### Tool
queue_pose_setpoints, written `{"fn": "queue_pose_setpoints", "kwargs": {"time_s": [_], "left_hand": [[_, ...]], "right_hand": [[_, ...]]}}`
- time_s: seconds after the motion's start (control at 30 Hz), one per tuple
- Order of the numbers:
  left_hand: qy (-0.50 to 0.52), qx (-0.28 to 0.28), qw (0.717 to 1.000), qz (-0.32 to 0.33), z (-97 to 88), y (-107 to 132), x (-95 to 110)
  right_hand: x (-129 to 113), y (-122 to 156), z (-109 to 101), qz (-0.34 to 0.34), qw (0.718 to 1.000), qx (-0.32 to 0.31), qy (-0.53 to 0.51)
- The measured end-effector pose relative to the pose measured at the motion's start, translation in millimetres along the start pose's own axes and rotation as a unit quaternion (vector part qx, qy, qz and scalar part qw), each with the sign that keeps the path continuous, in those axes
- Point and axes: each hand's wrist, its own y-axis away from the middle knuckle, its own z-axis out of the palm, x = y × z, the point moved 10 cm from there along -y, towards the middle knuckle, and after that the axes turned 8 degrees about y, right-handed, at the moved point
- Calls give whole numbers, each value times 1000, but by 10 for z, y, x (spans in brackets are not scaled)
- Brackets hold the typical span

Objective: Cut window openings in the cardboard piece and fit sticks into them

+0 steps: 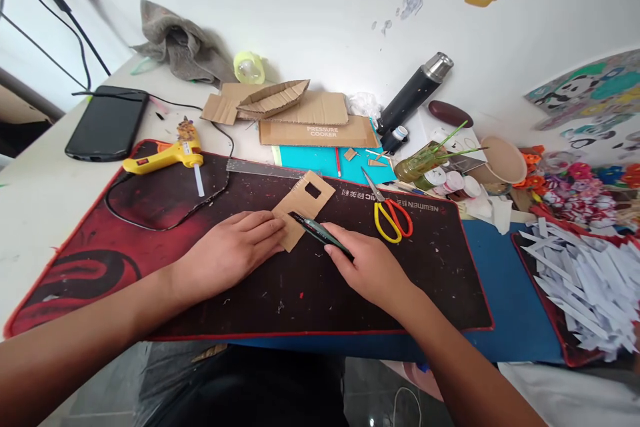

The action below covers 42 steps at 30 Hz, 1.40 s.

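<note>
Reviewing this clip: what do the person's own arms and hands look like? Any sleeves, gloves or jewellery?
The left hand and the right hand are bare, with no gloves and no rings that I can see. Both arms are uncovered as far as the picture shows: no sleeves, no watch or bracelet at either wrist, no markings.

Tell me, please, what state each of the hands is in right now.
Left hand: open, flat on the cardboard piece.
Right hand: closed on the dark pen-like tool.

Head view, down over desk [40, 213]
</note>
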Motion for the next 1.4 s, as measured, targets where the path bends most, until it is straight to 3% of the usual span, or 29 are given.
{"fn": "queue_pose_setpoints", "kwargs": {"time_s": [0.47,0.97,1.2,1.4], "left_hand": [[19,-29,999,-11,51,34,-21],[5,-18,1000,-2,29,37,3],[25,-15,999,-17,55,50,-36],[30,-23,999,-15,58,39,-34]], "right_hand": [[-114,-84,-29,-5,992,-61,107],[-158,-93,-40,4,987,-68,143],[-227,-105,-38,13,969,-109,221],[-376,-185,-88,27,939,-182,291]]}}
